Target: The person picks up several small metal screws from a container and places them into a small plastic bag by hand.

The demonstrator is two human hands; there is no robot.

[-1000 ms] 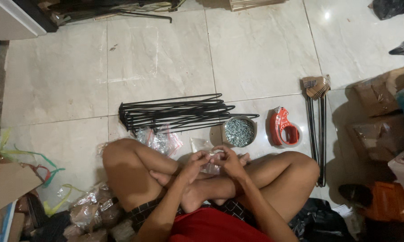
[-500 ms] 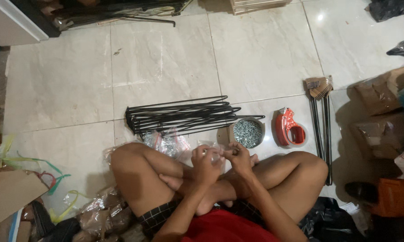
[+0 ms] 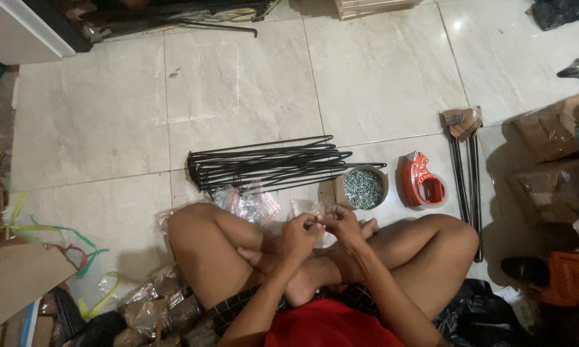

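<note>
- Sitting cross-legged on the tile floor [image 3: 97,115], left hand [image 3: 298,236] and right hand [image 3: 343,223] pinched together over a small clear bag [image 3: 320,221], fingertips touching.
- Bowl of screws [image 3: 365,188] just past the right hand, red tape dispenser [image 3: 422,180] beside it.
- Bundle of black rods [image 3: 264,164] lying flat ahead, more little screw bags [image 3: 248,204] at its near edge.
- Cardboard boxes [image 3: 546,132] on the right, brush [image 3: 464,160] near them.

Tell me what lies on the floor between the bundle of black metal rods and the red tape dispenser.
In the head view, a round bowl of screws sits between the black rods and the red tape dispenser.
</note>
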